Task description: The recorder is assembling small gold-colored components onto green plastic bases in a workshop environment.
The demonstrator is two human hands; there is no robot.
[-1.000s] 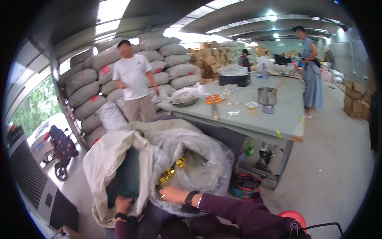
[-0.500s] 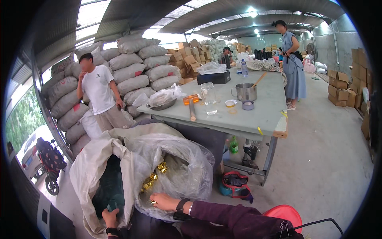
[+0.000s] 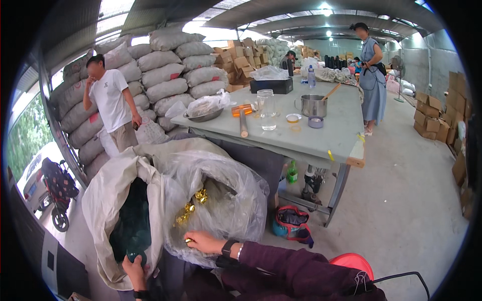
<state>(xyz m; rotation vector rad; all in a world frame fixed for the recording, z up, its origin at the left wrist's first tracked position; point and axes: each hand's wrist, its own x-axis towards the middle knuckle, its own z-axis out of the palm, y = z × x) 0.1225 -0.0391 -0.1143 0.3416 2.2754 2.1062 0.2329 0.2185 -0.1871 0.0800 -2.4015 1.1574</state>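
Observation:
My left hand grips a smooth, dark green, rounded piece at the mouth of a beige cloth sack. More dark green material fills that sack; separate pieces are hard to make out. Beside it, a clear plastic bag gapes open, with shiny gold pieces lying on its inner side. Over the near edge of this bag, my right hand pinches a small gold piece between thumb and fingers. A dark watch band is on the right wrist.
Beyond the bags stands a grey-topped table with a metal pot, a glass jar and a wooden-handled tool. A red stool and a small bag are on the floor. Two people stand nearby.
The green piece in my left hand shows more clearly and sits slightly higher. My right hand has lifted a little with the gold piece. The whole view has shifted slightly.

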